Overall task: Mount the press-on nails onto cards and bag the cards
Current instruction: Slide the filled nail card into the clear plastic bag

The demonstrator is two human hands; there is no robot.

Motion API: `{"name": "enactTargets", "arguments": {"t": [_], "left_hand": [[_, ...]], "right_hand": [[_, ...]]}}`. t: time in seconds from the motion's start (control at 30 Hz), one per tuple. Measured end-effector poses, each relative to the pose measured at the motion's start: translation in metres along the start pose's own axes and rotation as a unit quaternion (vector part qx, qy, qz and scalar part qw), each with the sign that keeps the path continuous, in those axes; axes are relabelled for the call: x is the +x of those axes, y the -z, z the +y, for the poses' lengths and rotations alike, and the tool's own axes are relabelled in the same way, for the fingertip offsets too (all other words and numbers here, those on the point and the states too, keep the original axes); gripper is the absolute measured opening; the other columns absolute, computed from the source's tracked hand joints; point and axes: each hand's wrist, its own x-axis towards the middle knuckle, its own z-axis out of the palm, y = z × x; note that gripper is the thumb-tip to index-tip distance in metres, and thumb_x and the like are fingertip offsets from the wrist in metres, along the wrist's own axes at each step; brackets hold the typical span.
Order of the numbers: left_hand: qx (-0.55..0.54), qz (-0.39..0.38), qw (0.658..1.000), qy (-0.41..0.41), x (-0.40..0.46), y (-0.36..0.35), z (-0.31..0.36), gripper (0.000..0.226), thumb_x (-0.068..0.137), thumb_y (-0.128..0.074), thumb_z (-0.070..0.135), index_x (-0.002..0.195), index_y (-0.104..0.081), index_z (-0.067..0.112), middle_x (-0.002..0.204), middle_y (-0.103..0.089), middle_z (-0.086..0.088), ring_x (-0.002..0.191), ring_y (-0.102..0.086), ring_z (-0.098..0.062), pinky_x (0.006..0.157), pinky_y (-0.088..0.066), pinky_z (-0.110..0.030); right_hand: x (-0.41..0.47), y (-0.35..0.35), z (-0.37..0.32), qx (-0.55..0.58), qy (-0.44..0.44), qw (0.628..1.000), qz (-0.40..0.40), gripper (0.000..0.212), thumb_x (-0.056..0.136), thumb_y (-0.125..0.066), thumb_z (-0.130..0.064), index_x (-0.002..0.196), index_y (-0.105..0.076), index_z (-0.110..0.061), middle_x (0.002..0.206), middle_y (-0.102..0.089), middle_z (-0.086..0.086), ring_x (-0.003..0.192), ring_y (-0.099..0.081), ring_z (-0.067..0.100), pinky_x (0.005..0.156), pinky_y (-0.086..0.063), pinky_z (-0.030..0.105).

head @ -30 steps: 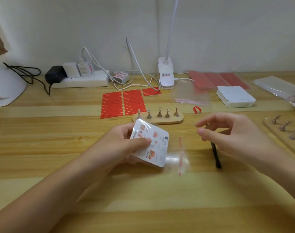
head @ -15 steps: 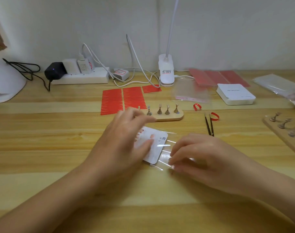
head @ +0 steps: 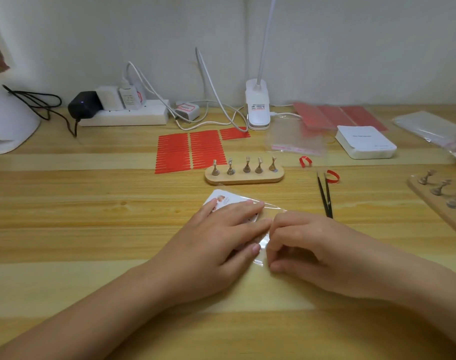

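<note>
On the wooden desk (head: 91, 229), we see the left hand (head: 216, 245) pressing flat, fingers straight, on the nail card (head: 223, 198) inside its clear bag (head: 263, 245), while the right hand (head: 307, 250), fingers curled, pinches the bag's edge, black tweezers (head: 325, 197) lying nearby.

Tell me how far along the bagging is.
Done: the nail card lies inside its clear bag. In hand: the left hand presses the card flat while the right hand works the bag's open edge. Left: the card stack and spare bags are still unpaired.
</note>
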Motion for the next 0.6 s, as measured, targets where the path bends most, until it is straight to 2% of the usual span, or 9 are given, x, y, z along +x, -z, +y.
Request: {"name": "enactTargets", "arguments": {"t": [0.13,0.27,0.37,0.47,0.6], "left_hand": [[-0.001,-0.007,1.0,0.005,0.0,-0.0004,-0.0001,0.045,0.097,-0.033,0.038,0.14,-0.024,0.047,0.15,-0.013,0.026,0.134,0.002,0.015,0.109,0.013,-0.018],[-0.003,-0.01,1.0,0.007,-0.0001,0.0007,0.0013,0.045,0.097,-0.031,0.039,0.138,-0.018,0.052,0.15,-0.014,0.024,0.134,0.002,0.014,0.111,0.011,-0.02],[0.004,-0.013,1.0,0.014,-0.0001,0.0005,0.0018,0.047,0.092,-0.023,0.045,0.138,-0.018,0.052,0.15,-0.014,0.025,0.134,0.002,0.015,0.109,0.013,-0.017],[0.003,-0.015,1.0,0.018,0.0,0.001,0.0022,0.049,0.089,-0.019,0.051,0.137,-0.017,0.053,0.15,-0.015,0.025,0.133,0.002,0.016,0.108,0.013,-0.016],[0.0,-0.014,1.0,0.017,0.0,0.0018,0.0031,0.056,0.083,-0.011,0.054,0.137,-0.022,0.051,0.149,-0.019,0.024,0.133,-0.001,0.015,0.106,0.013,-0.013]], "right_hand": [[-0.0013,-0.0013,-0.0024,-0.012,-0.003,1.0,-0.001,0.006,0.086,-0.059,-0.024,0.089,-0.062,-0.021,0.089,-0.045,-0.025,0.084,-0.044,-0.01,0.074,-0.036,0.007],[0.0004,0.0,-0.0024,0.004,-0.015,1.0,-0.005,0.008,0.087,-0.063,-0.023,0.094,-0.067,-0.023,0.092,-0.051,-0.019,0.077,-0.048,-0.001,0.068,-0.04,0.015],[0.0028,-0.0007,-0.0033,-0.008,-0.013,1.0,-0.009,0.008,0.086,-0.06,-0.026,0.088,-0.066,-0.022,0.085,-0.044,-0.027,0.073,-0.044,-0.008,0.066,-0.035,0.009],[0.0037,-0.0016,-0.0042,-0.045,-0.007,0.999,-0.012,0.008,0.087,-0.057,-0.026,0.087,-0.064,-0.021,0.083,-0.041,-0.026,0.074,-0.039,-0.01,0.07,-0.03,0.008],[0.0036,-0.0026,-0.0064,-0.089,0.008,0.996,-0.02,0.015,0.091,-0.046,-0.03,0.089,-0.059,-0.023,0.086,-0.04,-0.021,0.079,-0.034,-0.005,0.075,-0.027,0.018]]}}
